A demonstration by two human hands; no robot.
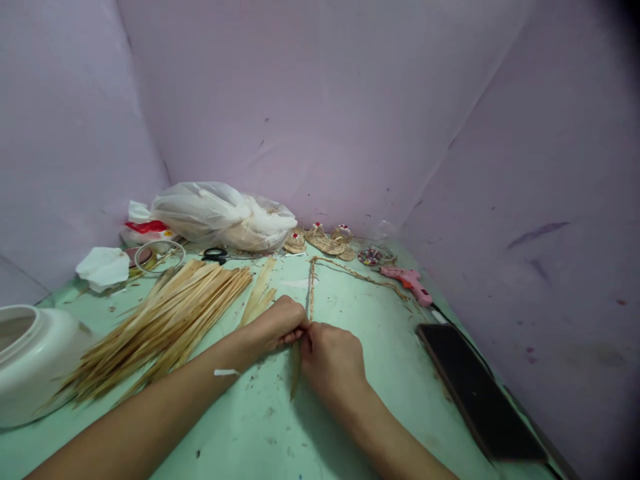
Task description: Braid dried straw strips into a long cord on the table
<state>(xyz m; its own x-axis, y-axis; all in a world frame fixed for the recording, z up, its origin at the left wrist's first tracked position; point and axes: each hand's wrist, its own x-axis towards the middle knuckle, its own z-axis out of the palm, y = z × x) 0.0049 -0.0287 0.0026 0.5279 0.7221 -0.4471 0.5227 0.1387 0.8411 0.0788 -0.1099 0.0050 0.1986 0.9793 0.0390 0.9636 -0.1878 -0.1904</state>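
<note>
Left hand [277, 325] and right hand [333, 360] side by side at the middle of the green table [350, 413], fingers of both pinched on the near end of a braided straw cord [312, 293]. Cord running away toward the woven straw pieces [325, 241] by the wall. Loose strip [296, 373] hanging below the grip. Bundle of dried straw strips [165, 327] just left; phone [475, 390] and pink glue gun [410, 283] right.

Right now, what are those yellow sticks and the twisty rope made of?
The yellow strips look like dried straw or palm leaf: flat, pale, matte, with split ends. The braided cord seems twisted from the same fibre, rough and tan. Both hands, left hand and right hand, pinch its end.
</note>
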